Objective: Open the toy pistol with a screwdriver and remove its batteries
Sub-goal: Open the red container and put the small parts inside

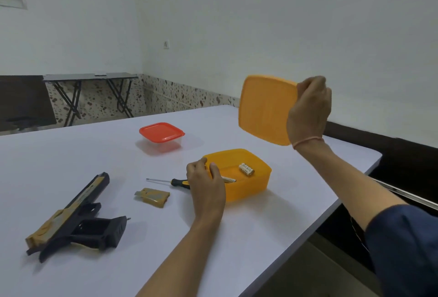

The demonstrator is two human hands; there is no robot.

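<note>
The black and tan toy pistol (73,218) lies on its side at the near left of the white table, its battery bay open. Its tan cover (152,197) rests apart, to the right. A yellow-and-black screwdriver (169,181) lies beyond the cover. My left hand (205,184) grips the near left rim of the open orange box (246,184), which holds batteries (246,169) and a metal piece (229,179). My right hand (308,111) holds the orange lid (265,108) tilted in the air above the box.
A clear container with a red lid (161,137) stands farther back on the table (71,159). The table's right edge runs diagonally beside a dark bench. A folding table (90,88) stands by the far wall.
</note>
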